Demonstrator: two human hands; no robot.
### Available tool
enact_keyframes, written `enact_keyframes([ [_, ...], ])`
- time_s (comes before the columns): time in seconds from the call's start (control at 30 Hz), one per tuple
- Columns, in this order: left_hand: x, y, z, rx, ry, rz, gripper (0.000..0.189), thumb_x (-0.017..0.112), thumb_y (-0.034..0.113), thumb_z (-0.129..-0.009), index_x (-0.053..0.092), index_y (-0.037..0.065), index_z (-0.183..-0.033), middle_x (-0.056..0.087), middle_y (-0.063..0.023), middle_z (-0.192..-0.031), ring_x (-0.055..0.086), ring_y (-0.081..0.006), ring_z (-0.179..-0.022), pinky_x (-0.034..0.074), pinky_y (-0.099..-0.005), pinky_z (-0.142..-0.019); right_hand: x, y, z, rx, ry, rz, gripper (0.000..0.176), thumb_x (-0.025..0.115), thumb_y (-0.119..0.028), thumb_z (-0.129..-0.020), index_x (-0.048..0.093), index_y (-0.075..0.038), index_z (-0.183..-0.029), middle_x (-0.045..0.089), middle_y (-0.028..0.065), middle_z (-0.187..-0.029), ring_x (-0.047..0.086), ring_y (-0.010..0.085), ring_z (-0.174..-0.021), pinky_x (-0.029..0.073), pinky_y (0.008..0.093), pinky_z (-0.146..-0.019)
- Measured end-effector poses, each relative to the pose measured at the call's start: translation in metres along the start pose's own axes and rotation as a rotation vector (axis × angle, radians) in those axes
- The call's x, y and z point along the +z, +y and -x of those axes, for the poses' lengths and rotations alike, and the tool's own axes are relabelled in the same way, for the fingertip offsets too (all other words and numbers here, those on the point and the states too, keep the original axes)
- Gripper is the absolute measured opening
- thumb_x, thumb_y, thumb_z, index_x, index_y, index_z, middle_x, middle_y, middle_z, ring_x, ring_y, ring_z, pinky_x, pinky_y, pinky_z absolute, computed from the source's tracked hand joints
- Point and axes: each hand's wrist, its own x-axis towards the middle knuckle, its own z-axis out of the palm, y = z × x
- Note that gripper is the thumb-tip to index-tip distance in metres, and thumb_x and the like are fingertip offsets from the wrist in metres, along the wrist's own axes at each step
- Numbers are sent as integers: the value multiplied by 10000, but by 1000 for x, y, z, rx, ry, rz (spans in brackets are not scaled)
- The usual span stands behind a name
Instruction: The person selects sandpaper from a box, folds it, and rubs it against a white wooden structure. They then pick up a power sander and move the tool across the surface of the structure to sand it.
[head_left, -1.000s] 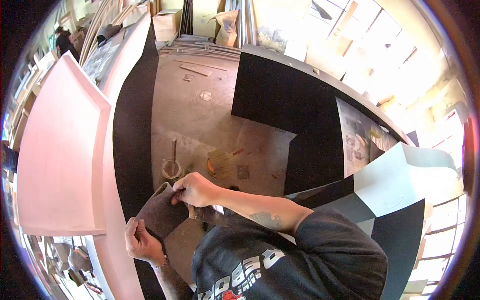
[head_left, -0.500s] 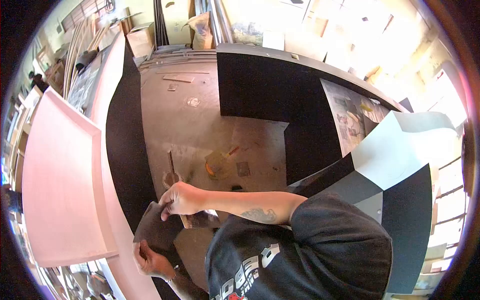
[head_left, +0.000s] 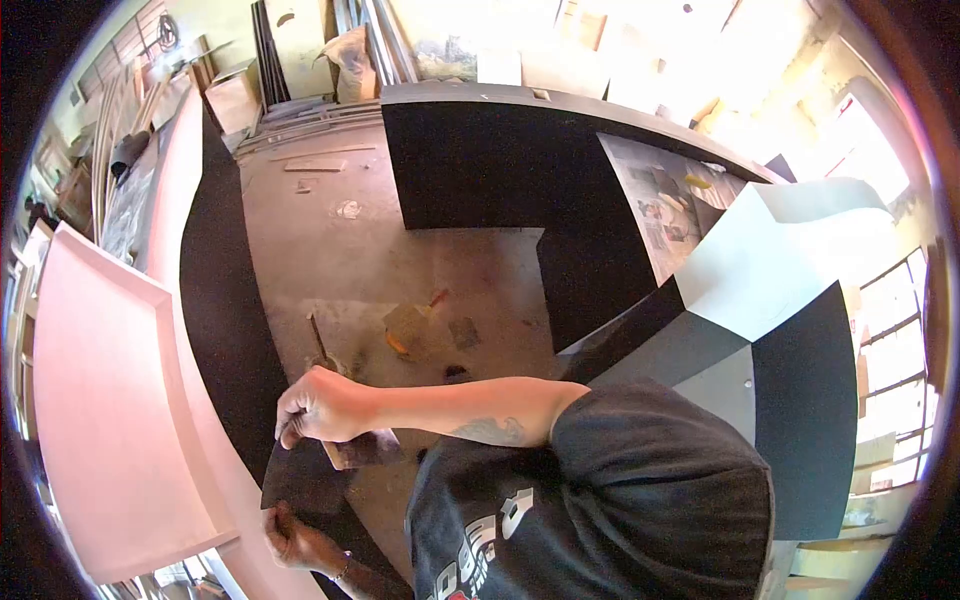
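A broad stretch of floor [head_left: 320, 260] is bounded on the right by a stepped black panel [head_left: 480, 170] and on the left by a long black surface [head_left: 215, 270]; room for moving is left between their edges. At far left, a pink panel [head_left: 100, 390] is bordered by a raised rim on its inner side. At right, less room is left, where a pale curved panel [head_left: 750, 260] is set near the dark sleeve [head_left: 650, 440]. A dark sheet [head_left: 298, 482] is held up between the hands, in front of the black surface; whether that surface is touched cannot be told. The sheet's upper edge is pinched by the right hand [head_left: 325, 405], its lower edge by the fingertips of the left hand [head_left: 300, 540]. Farther off, a small pale scrap [head_left: 347, 210] is seen lying on the floor.
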Motion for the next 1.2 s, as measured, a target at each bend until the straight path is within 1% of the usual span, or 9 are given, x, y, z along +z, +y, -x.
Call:
enact_keyframes([
  [0.13,5,14,-2,11,-24,-86,104,711,-25,-873,700,-53,-972,707,-123,-927,625,-189,-815,550,-309,-752,12,32,-8,-98,123,-16,150,734,2,-806,766,-25,-951,763,84,-863,727,150,-781,545,294,-704],
  [0.27,-6,-6,-4,-22,-60,-72,176,698,33,-893,708,-65,-1039,721,-145,-976,657,-219,-876,558,-346,-837,8,25,-2,83,39,-196,104,776,-60,-799,769,-59,-903,763,73,-866,727,161,-781,542,314,-711],
  [0.47,2,11,-3,-34,-65,-150,173,725,50,-893,697,-72,-1012,721,-157,-931,675,-214,-824,574,-315,-768,13,39,-7,-71,147,201,214,771,-77,-809,773,-65,-1023,772,70,-923,734,149,-827,550,313,-738],
  [0.57,-8,13,-14,-30,-31,-466,186,726,98,-911,698,-54,-1015,734,-149,-943,686,-203,-839,572,-306,-768,9,35,1,21,54,5,215,763,-79,-815,769,-59,-1029,774,64,-936,739,140,-842,561,316,-750],
  [0.67,-10,15,-20,-144,48,-211,209,739,147,-915,709,-45,-993,743,-139,-950,691,-191,-847,572,-301,-763,3,12,16,474,-252,-238,226,770,-130,-816,767,-56,-1029,768,74,-894,735,167,-806,555,334,-724],
  [0.7,-10,22,-21,-134,34,-247,212,735,146,-921,708,-46,-1005,740,-143,-945,694,-189,-853,577,-304,-769,21,54,10,304,-163,48,176,758,-135,-813,769,-70,-976,754,94,-847,725,201,-792,531,363,-699],
  [0.8,-9,7,-17,15,61,-278,298,721,243,-934,721,-43,-1020,748,-145,-949,703,-212,-800,591,-324,-716,27,63,11,124,-2,146,116,757,-133,-800,756,-67,-895,738,113,-814,713,229,-777,509,384,-683],
  [1.07,-3,3,-21,2,160,-164,262,731,213,-928,718,-40,-997,742,-152,-969,704,-206,-836,597,-303,-738,24,47,18,288,-98,81,152,782,-138,-782,708,-46,-877,735,116,-822,710,285,-787,506,385,-672],
  [1.2,2,11,-21,-105,161,-123,209,703,116,-946,692,-55,-1065,726,-132,-983,673,-185,-859,571,-291,-765,33,71,15,67,22,204,147,797,-163,-782,730,-59,-861,734,125,-826,713,282,-759,505,387,-647],
])
